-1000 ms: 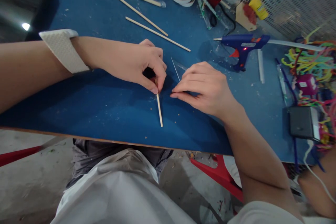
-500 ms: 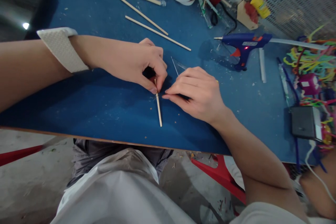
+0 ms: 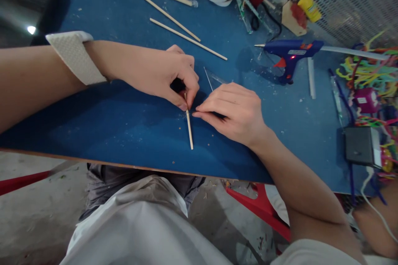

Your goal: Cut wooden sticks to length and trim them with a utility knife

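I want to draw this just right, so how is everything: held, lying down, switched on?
Left hand: pinching the short stick.
Short stick: held, one end sticking out toward the person.
Right hand: beside the short stick; can't tell if it holds anything.
Glue gun: lying down, red light on.
Wristband: worn.
Long sticks: lying loose.

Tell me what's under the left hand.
A wooden stick is pinched in the left hand, its near part sticking out. The blue table shows around it. Whatever lies directly beneath the hand is covered and cannot be seen.
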`<state>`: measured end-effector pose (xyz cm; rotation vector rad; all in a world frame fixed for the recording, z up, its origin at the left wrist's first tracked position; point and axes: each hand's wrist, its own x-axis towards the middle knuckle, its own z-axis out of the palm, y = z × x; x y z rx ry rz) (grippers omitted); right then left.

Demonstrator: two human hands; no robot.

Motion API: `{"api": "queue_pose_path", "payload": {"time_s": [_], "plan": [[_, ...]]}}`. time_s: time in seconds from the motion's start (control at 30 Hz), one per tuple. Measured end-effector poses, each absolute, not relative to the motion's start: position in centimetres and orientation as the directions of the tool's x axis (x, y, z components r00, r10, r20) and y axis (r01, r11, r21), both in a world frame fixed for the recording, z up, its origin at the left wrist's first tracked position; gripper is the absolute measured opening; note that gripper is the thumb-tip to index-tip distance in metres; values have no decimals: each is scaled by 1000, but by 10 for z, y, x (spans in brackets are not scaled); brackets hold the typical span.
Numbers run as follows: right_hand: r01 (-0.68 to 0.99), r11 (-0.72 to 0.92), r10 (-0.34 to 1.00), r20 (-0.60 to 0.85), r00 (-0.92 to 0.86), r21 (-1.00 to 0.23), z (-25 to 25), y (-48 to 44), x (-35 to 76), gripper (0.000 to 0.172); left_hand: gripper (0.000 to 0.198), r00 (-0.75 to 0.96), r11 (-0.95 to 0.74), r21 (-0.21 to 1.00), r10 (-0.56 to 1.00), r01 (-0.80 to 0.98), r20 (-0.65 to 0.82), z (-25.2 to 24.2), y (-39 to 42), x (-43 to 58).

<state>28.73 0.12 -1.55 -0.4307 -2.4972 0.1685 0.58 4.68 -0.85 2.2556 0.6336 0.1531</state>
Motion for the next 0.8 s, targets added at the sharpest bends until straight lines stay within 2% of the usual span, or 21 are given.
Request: {"api": "queue_pose_path", "payload": {"time_s": [0.2,0.57,0.8], "plan": [[255,936,347,509,-787,-243,-16,2,287,19,45,881,-601,720,473,346,-29,-11,48,5],[270,905,387,372,-844,-330,-7,5,287,22,50,880,-602,712,474,361,-45,-8,46,5],[225,896,378,393,-838,-382,-6,8,286,20,45,878,-597,707,474,380,-72,-6,46,5]]}}
